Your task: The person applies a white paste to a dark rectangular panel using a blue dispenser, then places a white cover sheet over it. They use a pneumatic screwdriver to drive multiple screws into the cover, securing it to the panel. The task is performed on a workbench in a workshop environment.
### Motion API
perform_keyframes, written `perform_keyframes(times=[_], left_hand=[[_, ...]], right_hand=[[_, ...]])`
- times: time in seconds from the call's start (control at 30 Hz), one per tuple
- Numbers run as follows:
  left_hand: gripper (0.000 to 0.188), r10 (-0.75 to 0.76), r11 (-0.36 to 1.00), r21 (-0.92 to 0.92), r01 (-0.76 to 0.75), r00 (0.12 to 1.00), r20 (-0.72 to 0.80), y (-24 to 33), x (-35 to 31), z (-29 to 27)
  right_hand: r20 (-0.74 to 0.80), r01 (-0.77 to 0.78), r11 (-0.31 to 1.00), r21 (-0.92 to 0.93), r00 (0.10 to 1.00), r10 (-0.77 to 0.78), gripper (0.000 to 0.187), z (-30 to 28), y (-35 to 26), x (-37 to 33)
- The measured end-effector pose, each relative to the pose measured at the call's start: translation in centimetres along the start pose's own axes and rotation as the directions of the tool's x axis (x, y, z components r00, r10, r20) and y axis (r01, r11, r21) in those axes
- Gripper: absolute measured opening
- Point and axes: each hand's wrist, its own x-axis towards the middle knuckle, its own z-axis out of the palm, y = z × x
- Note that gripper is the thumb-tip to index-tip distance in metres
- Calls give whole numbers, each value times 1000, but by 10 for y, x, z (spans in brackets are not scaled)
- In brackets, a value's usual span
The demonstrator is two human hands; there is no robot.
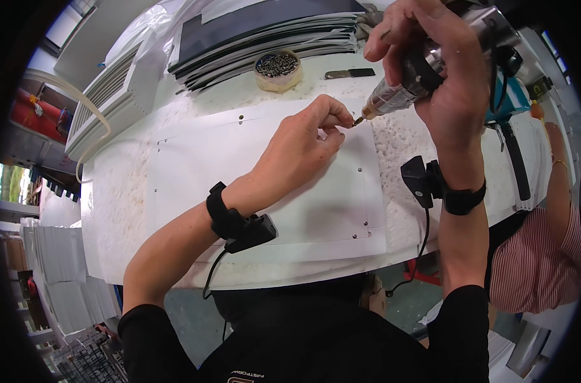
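My right hand (446, 70) is wrapped round a power screwdriver (392, 96), a cylinder with a clear front section, held slanting down to the left. Its dark bit (358, 121) points at the upper right corner of a flat white panel (258, 210). Close against that tip, my left hand (309, 137) has thumb and forefinger pinched together; whatever sits between them is too small to make out. Small screws (360, 170) dot the panel along its edges. Both wrists wear black straps with small boxes and cables.
A round tub of screws (277, 69) stands beyond the panel, beside a flat dark tool (350, 74). Behind lie stacked dark panels (265, 38). White louvred frames (115, 96) lean at the left. At right are a teal tool with a black handle (515, 159) and another person's striped clothing (539, 255).
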Motion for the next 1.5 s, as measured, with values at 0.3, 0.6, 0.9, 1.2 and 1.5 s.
perform_keyframes(times=[0.3, 0.6, 0.9, 1.2, 1.5], left_hand=[[23, -46, 998, -45, 46, 999, -10, -6, 15, 9], [25, -86, 994, -58, 88, 996, 36, -7, 16, 5], [25, -105, 990, -95, 107, 994, 21, -3, 13, 2], [24, -53, 999, 0, 54, 969, -242, 9, -23, -48], [18, -230, 963, 105, 247, 962, -150, -24, -54, -79]], right_hand=[[-51, -103, 992, -70, 994, 100, 34, -3, 16, 6], [-3, -84, 994, -68, 996, 84, 35, -10, 24, 8], [-54, -194, 981, -25, 980, 192, 33, -10, 35, 10], [190, -243, 970, -18, 952, 241, 32, -31, 55, 1], [284, -119, 991, -67, 950, 133, 25, -9, 50, 1]])
